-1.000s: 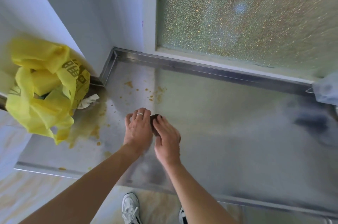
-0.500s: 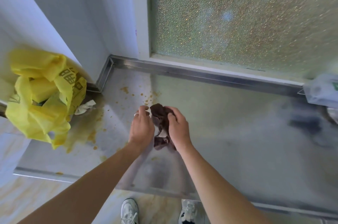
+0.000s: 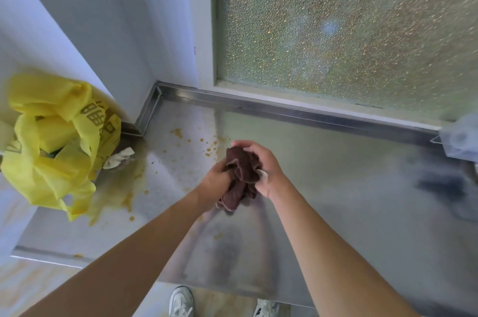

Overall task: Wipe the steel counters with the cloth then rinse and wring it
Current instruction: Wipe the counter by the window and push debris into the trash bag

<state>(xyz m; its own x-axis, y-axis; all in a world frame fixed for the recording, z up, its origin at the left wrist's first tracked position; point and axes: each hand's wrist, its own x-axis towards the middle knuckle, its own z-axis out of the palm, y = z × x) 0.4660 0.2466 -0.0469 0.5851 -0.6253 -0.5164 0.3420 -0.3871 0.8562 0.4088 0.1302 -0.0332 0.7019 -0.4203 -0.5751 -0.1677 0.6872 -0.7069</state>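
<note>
Brown and bunched, the cloth (image 3: 240, 174) hangs between both hands above the steel counter (image 3: 336, 200), lifted clear of it with its lower end dangling near the surface. The left hand (image 3: 216, 178) is closed round the cloth's left side, and the right hand (image 3: 261, 164) curls over its top and right side, fingers (image 3: 241, 144) folded onto the fabric, so both have firm hold of it. To the left and behind the hands, yellowish-brown spatter (image 3: 209, 149) dots the counter, thickening into a smear (image 3: 124, 187) that runs beside a yellow plastic bag (image 3: 51, 140) standing at the counter's left end, with a crumpled white scrap (image 3: 119, 159) at its base. The wiping looks unfinished. A balled cloth would probably drag the residue about rather than lift it, and a sweep towards the front edge (image 3: 219, 288) could push crumbs onto the floor, where the person's shoes (image 3: 181, 301) stand. Wiping close to the bag may snag it or tip it over.
</note>
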